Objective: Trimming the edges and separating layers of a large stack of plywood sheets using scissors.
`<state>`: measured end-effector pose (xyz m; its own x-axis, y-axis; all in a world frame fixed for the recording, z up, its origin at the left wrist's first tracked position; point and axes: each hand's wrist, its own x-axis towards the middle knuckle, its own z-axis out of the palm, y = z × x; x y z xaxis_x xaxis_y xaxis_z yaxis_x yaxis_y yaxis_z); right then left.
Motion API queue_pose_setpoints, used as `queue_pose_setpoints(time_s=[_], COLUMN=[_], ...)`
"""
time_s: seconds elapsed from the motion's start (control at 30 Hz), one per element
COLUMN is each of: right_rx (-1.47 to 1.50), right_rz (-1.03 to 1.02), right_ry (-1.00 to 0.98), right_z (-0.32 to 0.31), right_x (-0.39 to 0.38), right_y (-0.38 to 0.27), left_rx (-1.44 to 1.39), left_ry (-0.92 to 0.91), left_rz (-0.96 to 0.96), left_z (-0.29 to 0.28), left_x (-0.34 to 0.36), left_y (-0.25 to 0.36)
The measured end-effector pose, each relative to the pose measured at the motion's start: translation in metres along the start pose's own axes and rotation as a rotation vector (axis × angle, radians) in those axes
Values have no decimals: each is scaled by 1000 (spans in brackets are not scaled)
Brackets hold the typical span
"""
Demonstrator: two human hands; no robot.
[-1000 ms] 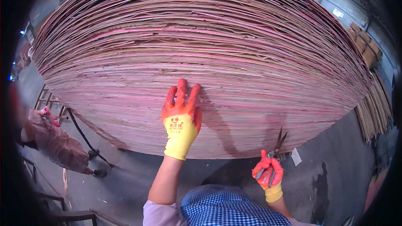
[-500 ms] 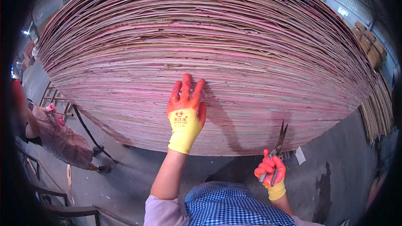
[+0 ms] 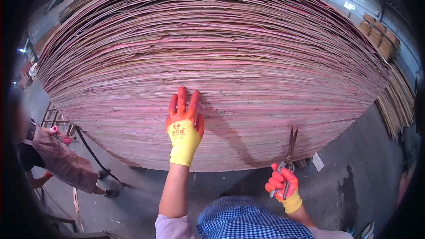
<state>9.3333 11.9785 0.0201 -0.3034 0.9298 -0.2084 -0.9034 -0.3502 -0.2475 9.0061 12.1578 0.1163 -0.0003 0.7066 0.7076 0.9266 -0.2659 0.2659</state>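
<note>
A tall stack of thin pink-stained wood sheets [image 3: 221,53] fills the middle, its layered edges facing me. My left hand [image 3: 185,128], in a yellow glove with an orange-red coated front, rests with fingers apart against these edges at the middle of the stack. At lower right, my right hand [image 3: 283,183], gloved alike, is closed round the handles of metal shears [image 3: 292,144], whose narrow blades point up in front of the stack's lower part, slightly parted. A small white paper [image 3: 318,162] shows just right of the shears.
A co-worker in an apron [image 3: 59,157] bends at the stack's left, beside a metal rack [image 3: 52,117] and a dark bar [image 3: 90,148]. Bundles [image 3: 376,35] and leaning sheets [image 3: 396,102] stand at the right. A blue checked cloth [image 3: 252,217] covers my front. Dark metal railing [image 3: 62,221] is at lower left.
My left hand sits lower and further left in the picture as the view shifts slightly. The shears' blades point more upright. The co-worker's second arm now shows lower down.
</note>
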Motion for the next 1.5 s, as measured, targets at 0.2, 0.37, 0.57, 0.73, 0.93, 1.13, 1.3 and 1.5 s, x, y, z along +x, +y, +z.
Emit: queue_pose_setpoints(time_s=[0.2, 0.37, 0.57, 0.73, 0.93, 1.13, 1.3, 1.5], right_rx=[-129, -213, -123, -200, -320, -388, -288, -348], right_rz=[71, 92, 186, 231, 135, 16, -81, -227], right_ry=[-10, 81, -177, -256, -249, -350, -426, -690], right_z=[-4, 9, -4, 32, 34, 66, 86, 147], right_x=[6, 19, 16, -6, -1, 16, 61, 122], right_y=[-10, 4, 24, 46, 69, 122, 156, 197], left_rx=[-14, -10, -90, -69, -175, -626, -1045, -1551], left_ry=[-108, -198, -76, -89, -187, -241, -427, -387], left_rz=[-74, -118, -58, -96, -38, 141, 25, -278], left_z=[2, 0, -4, 0, -13, -36, -95, -95], left_x=[3, 10, 10, 8, 7, 9, -44, -111], left_y=[8, 22, 29, 34, 17, -30, -69, -69])
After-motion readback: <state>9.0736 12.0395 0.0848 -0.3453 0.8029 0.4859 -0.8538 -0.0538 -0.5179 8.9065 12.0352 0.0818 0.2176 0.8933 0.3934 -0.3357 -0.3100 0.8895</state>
